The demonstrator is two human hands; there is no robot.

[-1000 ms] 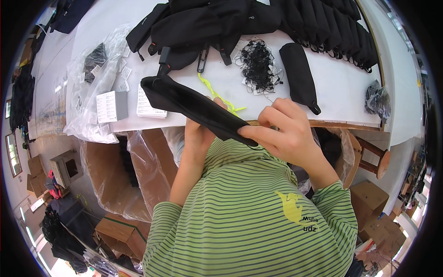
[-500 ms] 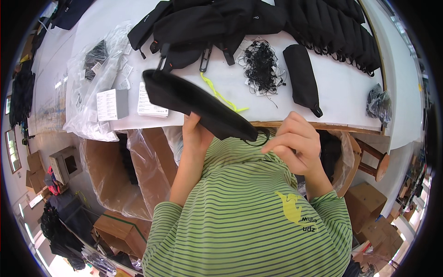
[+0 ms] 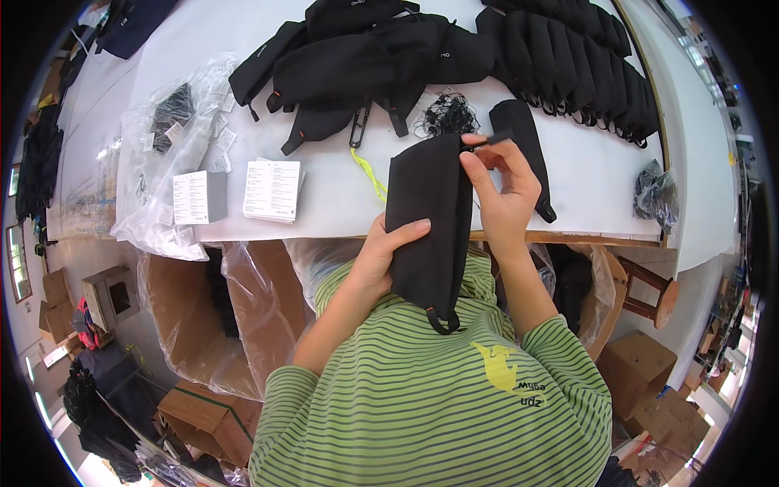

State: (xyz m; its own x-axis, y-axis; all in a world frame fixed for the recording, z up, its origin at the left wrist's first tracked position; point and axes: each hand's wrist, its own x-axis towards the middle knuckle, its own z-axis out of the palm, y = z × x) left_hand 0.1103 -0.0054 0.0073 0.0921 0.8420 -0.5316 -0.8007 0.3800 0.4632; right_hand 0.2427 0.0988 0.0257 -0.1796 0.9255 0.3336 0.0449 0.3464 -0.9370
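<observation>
A slim black fabric pouch [image 3: 426, 195] stands tilted up in front of my chest, its small loop [image 3: 443, 321] hanging at the lower end. My left hand [image 3: 385, 252] is closed on its left side, thumb flat across the front and the other fingers hidden behind. At the upper right corner, my right hand [image 3: 510, 191] pinches a short black pull strap [image 3: 490, 140] between thumb and fingers. Behind that hand, another black pouch [image 3: 519, 134] lies on the table, partly covered. A bright yellow-green ribbon [image 3: 369, 172] runs behind the held pouch from a black clip-like piece [image 3: 359, 123].
Black pouches form a heap [image 3: 357, 73] at the back and a row [image 3: 580, 73] at the back right. Tangled black cords [image 3: 450, 115] lie before the heap. Two card stacks [image 3: 274, 189] and clear plastic bags [image 3: 154, 195] sit left. Lined cartons [image 3: 191, 316] stand below the table edge.
The pouch has swung from slanting across to nearly upright, its loop end now down toward me. My right hand has moved up from beside the loop and taken hold of the pull strap.
</observation>
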